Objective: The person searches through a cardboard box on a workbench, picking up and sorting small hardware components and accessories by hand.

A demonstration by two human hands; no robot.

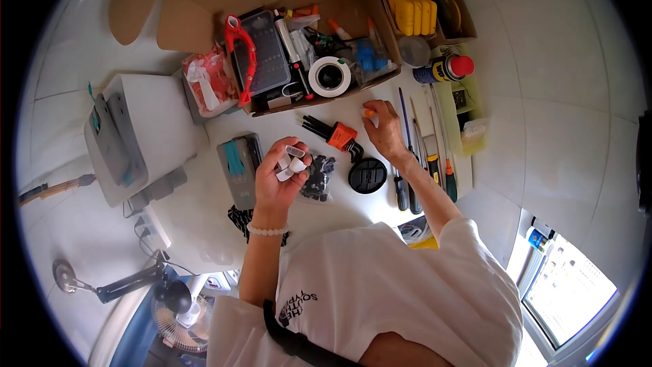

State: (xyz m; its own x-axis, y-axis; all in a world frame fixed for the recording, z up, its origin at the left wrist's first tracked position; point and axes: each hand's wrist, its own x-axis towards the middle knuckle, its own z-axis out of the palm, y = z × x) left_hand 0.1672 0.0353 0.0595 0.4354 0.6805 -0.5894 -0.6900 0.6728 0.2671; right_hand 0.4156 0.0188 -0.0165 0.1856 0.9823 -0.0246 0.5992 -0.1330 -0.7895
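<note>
My left hand (274, 183), with a beaded bracelet at the wrist, is closed around several small white plastic pieces (292, 165). A clear bag of small black parts (318, 180) lies beside it. My right hand (386, 132) reaches over the white table with its fingers curled at a small orange piece (370, 114); the piece is partly hidden by the fingers. Between the hands lie a hex key set (341, 137) in an orange holder and a round black lens cap (367, 175). A grey case (238, 170) is left of my left hand.
An open cardboard box (380, 85) holds a white tape roll (329, 77) and other items. Several screwdrivers (432, 166) lie right of my right hand, near a spray can (443, 68) and a green tray (448, 105). A grey-white bin (159, 122) stands at left.
</note>
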